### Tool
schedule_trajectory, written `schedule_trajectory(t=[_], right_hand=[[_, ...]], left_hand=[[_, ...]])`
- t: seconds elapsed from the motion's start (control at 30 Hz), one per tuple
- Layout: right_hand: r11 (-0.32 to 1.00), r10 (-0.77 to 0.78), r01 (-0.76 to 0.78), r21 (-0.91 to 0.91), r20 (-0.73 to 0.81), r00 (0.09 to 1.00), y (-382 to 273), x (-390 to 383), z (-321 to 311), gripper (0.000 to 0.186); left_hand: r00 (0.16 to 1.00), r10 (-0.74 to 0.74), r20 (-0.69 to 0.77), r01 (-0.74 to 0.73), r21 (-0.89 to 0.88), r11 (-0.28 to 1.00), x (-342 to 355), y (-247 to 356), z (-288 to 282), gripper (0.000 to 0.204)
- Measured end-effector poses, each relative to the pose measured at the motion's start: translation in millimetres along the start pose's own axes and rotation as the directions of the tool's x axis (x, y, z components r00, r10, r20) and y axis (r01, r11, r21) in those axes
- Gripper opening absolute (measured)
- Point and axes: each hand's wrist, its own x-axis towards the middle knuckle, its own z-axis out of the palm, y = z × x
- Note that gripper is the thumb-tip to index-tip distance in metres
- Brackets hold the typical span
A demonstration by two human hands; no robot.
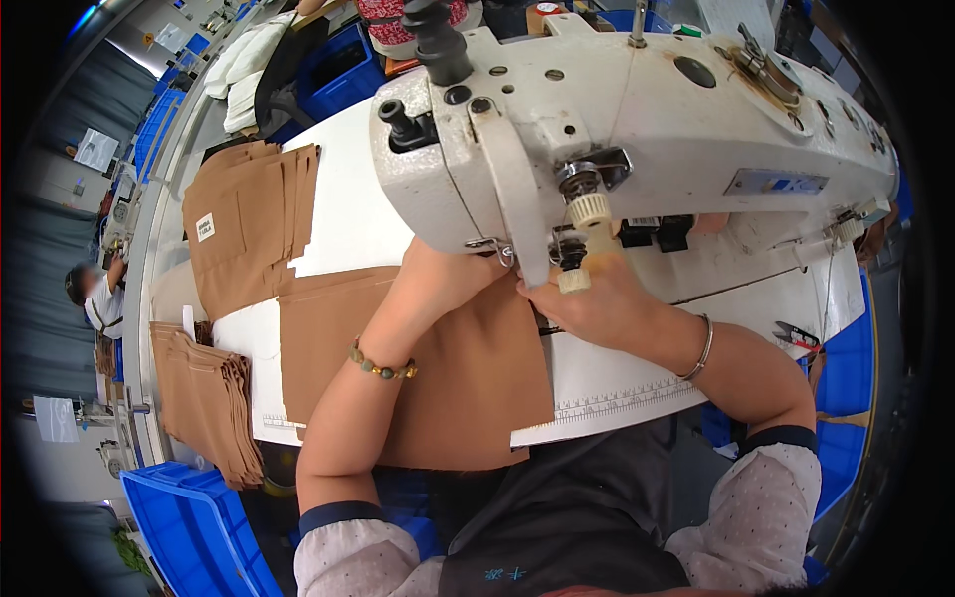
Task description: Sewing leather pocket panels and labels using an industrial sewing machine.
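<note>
A brown fabric panel (468,408) lies under the head of a white sewing machine (637,109) and hangs over the table's front edge. My left hand (450,279) rests at the panel's far edge beside the needle area, its fingers bent in on the cloth and partly hidden by the machine head. Close by on the right, my right hand (593,303) pinches the panel's upper right edge between thumb and fingers. The two hands nearly meet below the machine's lever. Needle and presser foot are mostly covered from sight.
Stacked brown pieces (249,224) lie at the far left, one with a white label. Another brown stack (204,398) overhangs the left edge, above a blue crate (199,527). Thread snips (798,336) lie right. A ruler strip (617,398) follows the front edge. Another person (102,298) sits far left.
</note>
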Motion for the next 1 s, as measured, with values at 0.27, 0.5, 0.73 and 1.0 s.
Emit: schedule_trajectory(t=[0.27, 0.5, 0.73, 1.0], right_hand=[[0.997, -0.012, 0.01, -0.073, -0.025, 1.0, 2.9, 0.0, 5.2, 0.009], [0.995, -0.002, 0.003, -0.102, 0.017, 1.0, 1.7, -3.1, 6.4, 0.005], [0.997, -0.006, 0.004, -0.072, -0.029, 1.0, 1.2, -1.6, 8.0, 0.01], [0.999, 0.006, -0.002, 0.047, -0.087, 0.996, 4.2, 1.1, 4.5, 0.012]], left_hand=[[1.0, 0.004, -0.008, -0.004, 0.02, 1.0, 3.3, 0.8, -0.1, 0.032], [1.0, 0.006, -0.004, -0.006, 0.02, 1.0, 1.7, -0.6, 0.4, 0.032], [0.998, 0.039, -0.044, -0.036, 0.062, 0.997, -1.0, -7.1, 6.1, 0.037], [0.998, 0.022, -0.055, -0.018, 0.062, 0.998, -1.7, -3.5, 5.7, 0.035]])
